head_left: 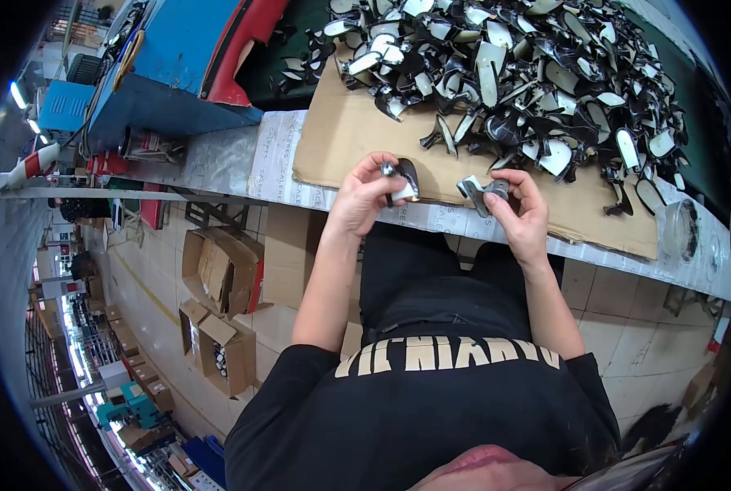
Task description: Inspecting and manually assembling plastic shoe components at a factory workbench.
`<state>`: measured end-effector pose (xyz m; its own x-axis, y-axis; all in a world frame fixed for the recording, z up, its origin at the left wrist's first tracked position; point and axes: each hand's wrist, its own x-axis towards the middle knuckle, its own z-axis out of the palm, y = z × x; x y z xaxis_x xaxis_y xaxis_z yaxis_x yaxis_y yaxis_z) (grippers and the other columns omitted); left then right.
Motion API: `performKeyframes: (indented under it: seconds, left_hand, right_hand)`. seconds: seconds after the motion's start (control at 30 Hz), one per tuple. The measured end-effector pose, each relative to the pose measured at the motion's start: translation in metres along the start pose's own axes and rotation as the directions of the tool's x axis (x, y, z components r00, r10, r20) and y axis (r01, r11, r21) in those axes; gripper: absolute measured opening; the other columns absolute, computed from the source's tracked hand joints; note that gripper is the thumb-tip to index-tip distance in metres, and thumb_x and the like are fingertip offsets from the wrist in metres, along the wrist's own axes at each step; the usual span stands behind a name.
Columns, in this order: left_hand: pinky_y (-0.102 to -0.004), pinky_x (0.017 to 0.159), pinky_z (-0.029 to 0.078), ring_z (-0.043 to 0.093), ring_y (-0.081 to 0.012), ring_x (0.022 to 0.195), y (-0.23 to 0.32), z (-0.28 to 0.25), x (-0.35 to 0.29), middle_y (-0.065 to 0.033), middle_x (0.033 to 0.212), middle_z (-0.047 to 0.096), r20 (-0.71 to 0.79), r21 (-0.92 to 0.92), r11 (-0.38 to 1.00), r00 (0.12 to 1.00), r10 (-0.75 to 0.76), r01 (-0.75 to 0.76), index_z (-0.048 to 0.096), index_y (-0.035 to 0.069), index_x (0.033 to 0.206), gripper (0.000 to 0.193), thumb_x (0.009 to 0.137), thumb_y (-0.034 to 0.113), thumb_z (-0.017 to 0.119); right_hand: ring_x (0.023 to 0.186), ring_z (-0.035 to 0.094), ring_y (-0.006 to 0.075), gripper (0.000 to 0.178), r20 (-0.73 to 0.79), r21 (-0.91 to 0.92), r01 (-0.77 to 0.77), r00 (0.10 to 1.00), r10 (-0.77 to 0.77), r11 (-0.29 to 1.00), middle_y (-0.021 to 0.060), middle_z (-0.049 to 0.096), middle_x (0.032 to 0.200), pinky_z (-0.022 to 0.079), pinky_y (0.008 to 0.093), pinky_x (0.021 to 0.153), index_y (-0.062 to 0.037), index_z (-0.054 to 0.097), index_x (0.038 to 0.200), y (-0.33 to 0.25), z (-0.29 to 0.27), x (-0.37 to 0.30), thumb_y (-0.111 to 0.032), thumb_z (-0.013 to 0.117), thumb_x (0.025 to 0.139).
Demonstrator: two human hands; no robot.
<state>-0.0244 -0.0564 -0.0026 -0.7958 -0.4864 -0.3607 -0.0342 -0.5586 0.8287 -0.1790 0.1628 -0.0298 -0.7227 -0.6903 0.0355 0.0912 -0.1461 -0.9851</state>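
My left hand (pixel 365 196) is closed on a shoe heel (pixel 408 173), glossy black with a white face, held just over the table's near edge. To its right, my right hand (pixel 518 214) pinches a small grey, metallic-looking piece (pixel 473 196) between thumb and fingers; its kind is not clear. The two held things are apart, a short gap between them. Beyond both hands lies a big heap of black shoe heels (pixel 490 74) with white faces, partly on a flat cardboard sheet (pixel 341 123).
A blue machine housing (pixel 169 49) with red material (pixel 243 53) stands on the table at the left. A roll of clear tape (pixel 681 229) lies at the table's right end. Open cardboard boxes (pixel 222 270) stand on the tiled floor at the left.
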Motion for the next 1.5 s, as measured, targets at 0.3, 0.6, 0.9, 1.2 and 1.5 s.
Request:
performKeyframes:
  seconds: [0.3, 0.6, 0.9, 1.2, 1.5]
  left_hand:
    - [-0.0261, 0.065, 0.056, 0.069, -0.016, 0.074, -0.03, 0.02, -0.03, -0.0075, 0.093, 0.067, 0.03, -0.051, 0.996, 0.997, -0.076, 0.078, 0.058, 0.003, 0.129, 0.033, 0.097, 0.01, 0.059]
    - [-0.0298, 0.086, 0.059, 0.068, -0.0177, 0.102, -0.044, 0.027, -0.042, -0.0118, 0.122, 0.064, 0.041, 0.125, 0.946, 0.954, 0.297, -0.299, 0.06, -0.002, 0.133, 0.047, 0.088, -0.011, 0.067]
    - [-0.0268, 0.091, 0.055, 0.066, -0.0146, 0.105, -0.042, 0.04, -0.056, -0.012, 0.12, 0.065, 0.032, 0.231, 0.889, 0.916, 0.4, -0.396, 0.048, -0.006, 0.142, 0.065, 0.081, -0.017, 0.069]
    - [-0.0238, 0.084, 0.056, 0.066, -0.0103, 0.098, -0.037, 0.037, -0.056, -0.0089, 0.114, 0.069, 0.002, 0.2, 0.911, 0.93, 0.368, -0.361, 0.055, -0.003, 0.139, 0.062, 0.08, -0.013, 0.071]
    - [-0.0214, 0.077, 0.055, 0.064, -0.0056, 0.089, -0.036, 0.038, -0.063, -0.0052, 0.11, 0.069, 0.031, 0.28, 0.903, 0.943, 0.33, -0.326, 0.058, -0.001, 0.137, 0.063, 0.077, -0.017, 0.063]
  right_hand:
    - [0.08, 0.055, 0.0043, 0.028, 0.021, 0.112, -0.064, 0.998, 0.062, 0.992, -0.0011, 0.062, 0.089, 0.043, 0.0193, 0.071, -0.002, 0.058, 0.117, -0.012, 0.009, -0.001, -0.007, 0.069, 0.092]
    - [0.088, 0.056, 0.0119, 0.032, -0.022, -0.244, 0.198, 0.977, -0.21, 0.949, 0.0019, 0.062, 0.094, 0.046, 0.0266, 0.077, -0.0032, 0.064, 0.113, -0.034, 0.027, -0.012, -0.005, 0.075, 0.083]
    - [0.083, 0.059, 0.0237, 0.038, 0.099, -0.517, 0.446, 0.879, -0.466, 0.731, 0.0099, 0.068, 0.097, 0.048, 0.0317, 0.078, -0.0043, 0.068, 0.108, -0.043, 0.039, -0.018, -0.003, 0.081, 0.072]
    - [0.091, 0.06, 0.0115, 0.035, 0.152, 0.068, -0.009, 0.988, -0.002, 0.998, 0.0065, 0.066, 0.107, 0.049, 0.0271, 0.086, 0.0004, 0.063, 0.115, -0.055, 0.036, -0.033, 0.0, 0.075, 0.082]
    - [0.082, 0.058, 0.0206, 0.035, 0.127, -0.323, 0.291, 0.956, -0.264, 0.9, 0.0073, 0.068, 0.098, 0.046, 0.031, 0.078, -0.0042, 0.069, 0.107, -0.047, 0.039, -0.022, -0.003, 0.079, 0.073]
